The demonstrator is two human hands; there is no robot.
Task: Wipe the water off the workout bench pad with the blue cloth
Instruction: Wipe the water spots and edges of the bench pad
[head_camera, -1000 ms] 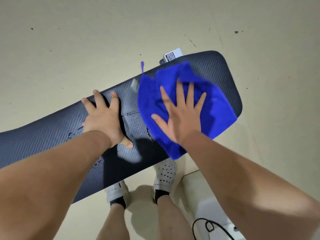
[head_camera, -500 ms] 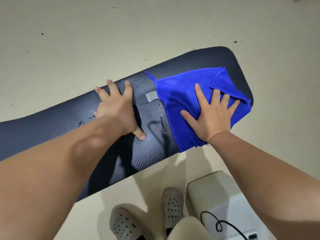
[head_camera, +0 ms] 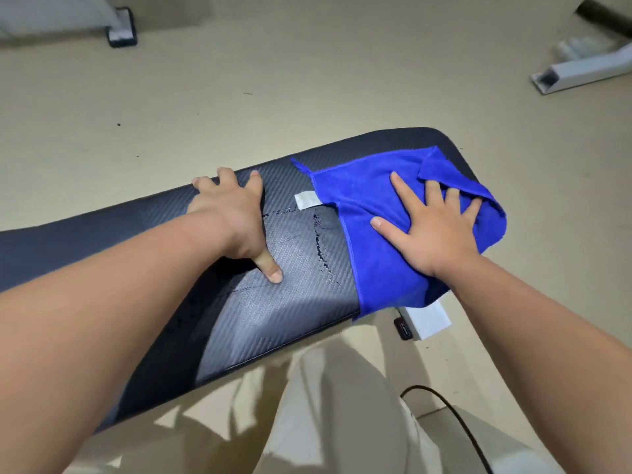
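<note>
Fingers (head_camera: 405,191) of the right hand (head_camera: 434,230) lie straight and spread, pinching nothing, pressing the blue cloth (head_camera: 369,200) flat. The forearm reaches in from the near right, wrist low. The cloth's near edge droops over the near side of the worktop (head_camera: 273,319), the bench's dark textured pad. It looks light, limp and quick to bunch, so broad palm pressure should steer it better than a pinch. Just left of it a streak of water (head_camera: 321,244) beads on the pad, which is probably firm and slick when wet. Farther left, the left hand (head_camera: 232,213) braces flat on the pad, thumb out, fingertips at the far edge. A far cloth corner is folded over the right fingertips.
</note>
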